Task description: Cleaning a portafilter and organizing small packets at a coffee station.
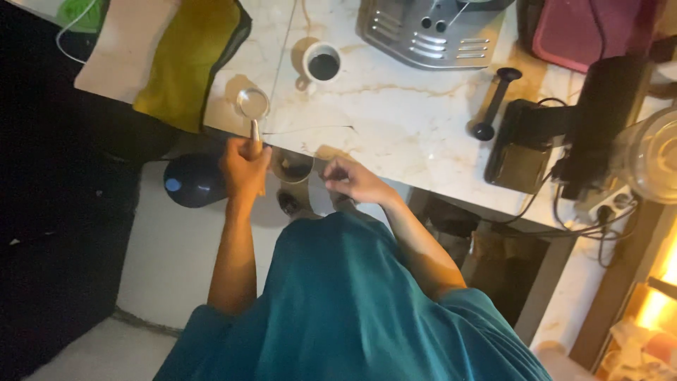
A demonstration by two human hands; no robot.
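Head view. My left hand (245,168) is closed around the handle of a portafilter (252,106), fingers wrapped fully round it. The handle runs toward 12 o'clock from my fist, and the round metal basket lies over the desk (395,120) edge, just beside a yellow cloth (190,56) at its 9 o'clock.

My right hand (352,180) is at 3 o'clock of the left, near the desk edge. Its fingers are curled in loosely; whether they hold anything I cannot tell.

Between the two hands, just below the desk edge, is a small cup (293,168) with a dark inside. I cannot tell whether either hand touches it.

On the desk, at 1 o'clock of the portafilter, stands a white cup (322,65) with dark liquid. At 3 o'clock of that cup is the metal drip tray of a coffee machine (430,32). A black tamper (493,102) lies on the desk further toward 3 o'clock, beside a black scale (522,152).

Below the left hand, at its 8 o'clock, a dark round bin (192,180) sits on the floor.
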